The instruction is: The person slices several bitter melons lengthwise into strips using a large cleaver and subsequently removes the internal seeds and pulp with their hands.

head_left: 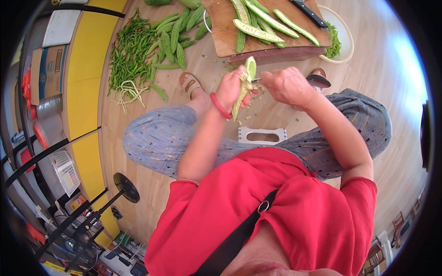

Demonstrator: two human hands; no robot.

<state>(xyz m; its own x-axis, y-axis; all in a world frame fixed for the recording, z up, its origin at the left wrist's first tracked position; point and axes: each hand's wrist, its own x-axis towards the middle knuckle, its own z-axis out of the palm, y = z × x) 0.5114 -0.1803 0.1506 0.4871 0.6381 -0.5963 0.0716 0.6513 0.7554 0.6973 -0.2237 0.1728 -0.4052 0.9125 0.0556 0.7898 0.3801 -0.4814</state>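
My left hand [230, 87] grips a halved bitter gourd [244, 85], held upright above the floor with its cut side facing right. My right hand [287, 85] is closed around a small metal tool [256, 80] whose tip presses into the gourd's cut side. Pale seeds and pulp cling to the gourd and to my left fingers. A red bangle [218, 106] circles my left wrist.
A wooden chopping board [221, 32] ahead carries several halved gourds [264, 23] and a black-handled knife [308, 13]. A white bowl [343, 30] of green scraps stands to its right. Whole gourds [175, 34], green chillies [129, 50] and long beans lie on the floor at left. A white stool [262, 135] shows between my knees.
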